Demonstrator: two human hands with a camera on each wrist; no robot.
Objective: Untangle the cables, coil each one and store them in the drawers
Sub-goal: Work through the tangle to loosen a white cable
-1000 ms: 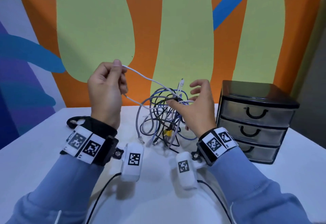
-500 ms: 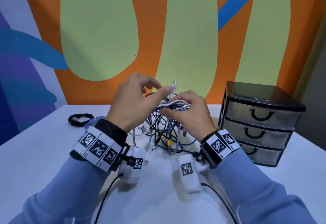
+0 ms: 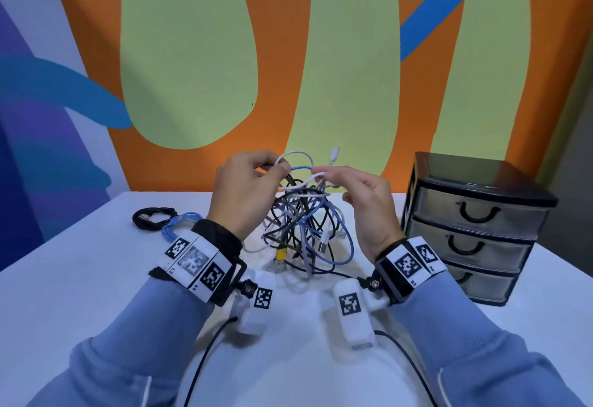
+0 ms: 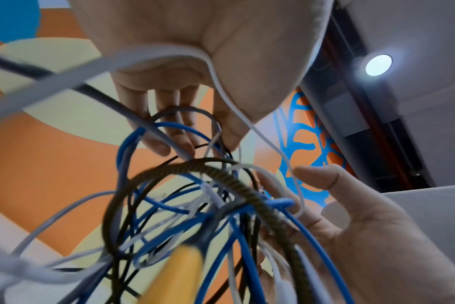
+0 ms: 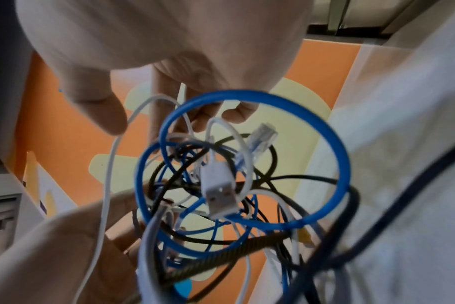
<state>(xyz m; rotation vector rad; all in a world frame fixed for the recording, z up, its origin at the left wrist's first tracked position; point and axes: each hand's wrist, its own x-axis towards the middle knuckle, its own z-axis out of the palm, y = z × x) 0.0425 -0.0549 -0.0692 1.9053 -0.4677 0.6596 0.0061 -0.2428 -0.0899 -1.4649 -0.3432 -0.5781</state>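
Sleeves [image 3: 134,352] of blue fabric fill the bottom of the head view, each wrist wearing a band of black-and-white markers and a white camera pod [image 3: 353,313] with a black lead trailing toward the lower edge. Above them, at the middle of the frame, the left hand [image 3: 244,195] and the right hand [image 3: 365,204] are raised over the white table [image 3: 80,278], facing each other. The left hand's fingers [image 3: 272,166] are curled, thumb and forefinger pinching a loop of white cable [image 3: 296,154] at the top of the bundle. The right hand's fingers [image 3: 324,170] pinch the same white cable just beside that loop, with the other fingers loosely bent; a white plug end sticks up just above them. Below both hands hangs the tangle of cables [image 3: 305,230], blue, black, grey and white, with a braided dark cable and a yellow connector [image 3: 281,254] low down, its bottom resting on the table. The right wrist view shows a white USB plug [image 5: 218,189] and a clear network plug [image 5: 262,135] within a blue loop. Further left on the table lie a coiled black cable [image 3: 150,217] and, touching it, a coiled light blue cable [image 3: 179,227]. At the right stands a black drawer unit [image 3: 475,223] with three translucent drawers, all closed. A painted orange, green and blue wall [image 3: 192,53] rises behind.
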